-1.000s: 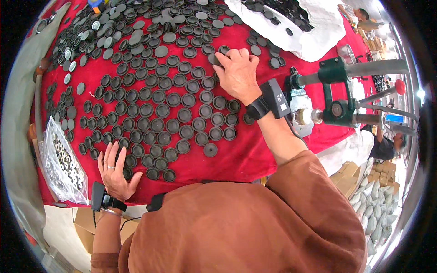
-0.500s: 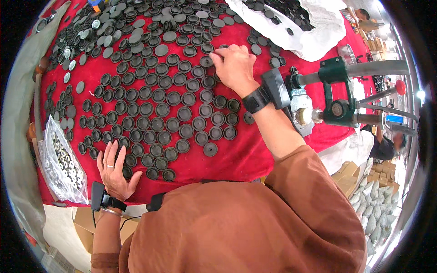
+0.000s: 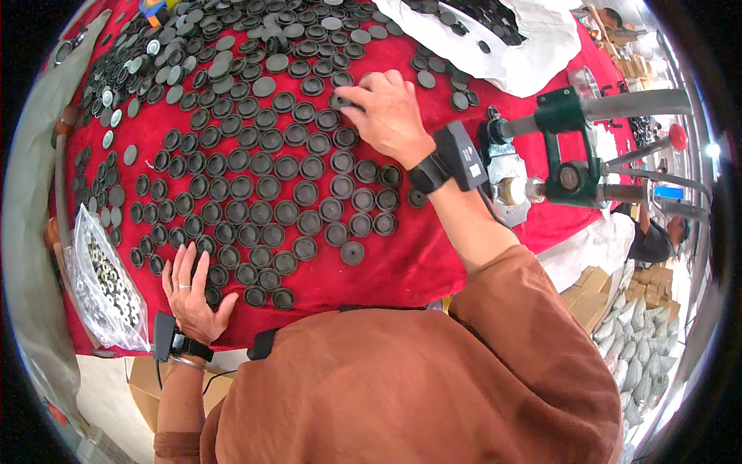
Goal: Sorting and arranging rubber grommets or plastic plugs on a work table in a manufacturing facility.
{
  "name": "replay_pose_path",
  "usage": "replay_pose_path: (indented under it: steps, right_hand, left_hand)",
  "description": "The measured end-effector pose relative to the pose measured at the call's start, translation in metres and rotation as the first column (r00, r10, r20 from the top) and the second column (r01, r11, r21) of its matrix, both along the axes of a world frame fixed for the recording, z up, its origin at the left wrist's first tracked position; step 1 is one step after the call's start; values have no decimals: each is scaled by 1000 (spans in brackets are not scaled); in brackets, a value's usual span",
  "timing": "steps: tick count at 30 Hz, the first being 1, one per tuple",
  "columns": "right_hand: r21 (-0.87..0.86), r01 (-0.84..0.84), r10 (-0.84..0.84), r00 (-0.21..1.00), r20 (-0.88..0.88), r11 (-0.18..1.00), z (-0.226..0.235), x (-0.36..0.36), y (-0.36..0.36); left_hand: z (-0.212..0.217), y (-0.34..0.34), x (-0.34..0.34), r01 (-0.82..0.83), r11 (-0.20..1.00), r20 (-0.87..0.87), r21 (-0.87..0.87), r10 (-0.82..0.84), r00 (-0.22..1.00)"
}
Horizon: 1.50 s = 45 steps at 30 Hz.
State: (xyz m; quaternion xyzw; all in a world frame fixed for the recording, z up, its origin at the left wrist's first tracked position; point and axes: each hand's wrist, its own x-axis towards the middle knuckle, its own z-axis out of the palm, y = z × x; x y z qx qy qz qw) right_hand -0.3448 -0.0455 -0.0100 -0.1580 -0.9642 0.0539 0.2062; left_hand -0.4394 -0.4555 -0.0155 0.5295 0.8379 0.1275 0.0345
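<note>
Round black caps (image 3: pixel 305 191) lie hollow side up in loose rows across a red cloth. My right hand (image 3: pixel 389 116) is over the far right of the rows, its fingers bent and closed at the rim of a small black disc (image 3: pixel 337 101); the fingertips partly cover it. Flat on the near left of the rows, my left hand (image 3: pixel 196 300) has its fingers spread and touches several caps there. A similar black disc with a small centre hole (image 3: pixel 352 253) lies by itself on the cloth near the front.
Loose caps and flat discs (image 3: pixel 220 66) are heaped at the back. A clear bag of metal rings (image 3: pixel 108 286) lies at the left edge. A white sack (image 3: pixel 533 66) with black pieces is at the back right. A green hand press (image 3: pixel 568 155) stands at the right.
My right hand has shifted slightly left, its fingers staying at the small black disc. The whole view has moved a little; my left hand stays on the caps.
</note>
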Motion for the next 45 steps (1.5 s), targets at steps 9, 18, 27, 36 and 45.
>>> replay_pose_path:
  steps: [9,18,27,36,45]
  right_hand:
    - [130,72,-98,975,198,989,11,65,43]
    - [90,-63,59,997,43,994,5,5,32]
    - [8,-78,77,995,58,997,-5,3,-4]
    - [-88,-119,123,992,39,989,-5,6,12]
    - [-68,-45,43,999,-23,997,7,-17,-8]
  left_hand:
    - [1,-1,0,3,1000,12,2,-3,1000]
    - [2,0,1,3,1000,16,-18,-3,1000]
    - [2,0,-1,8,1000,15,-16,-8,1000]
    - [1,-1,-1,9,1000,4,-7,-9,1000]
    - [4,-4,1,-9,1000,18,-6,9,1000]
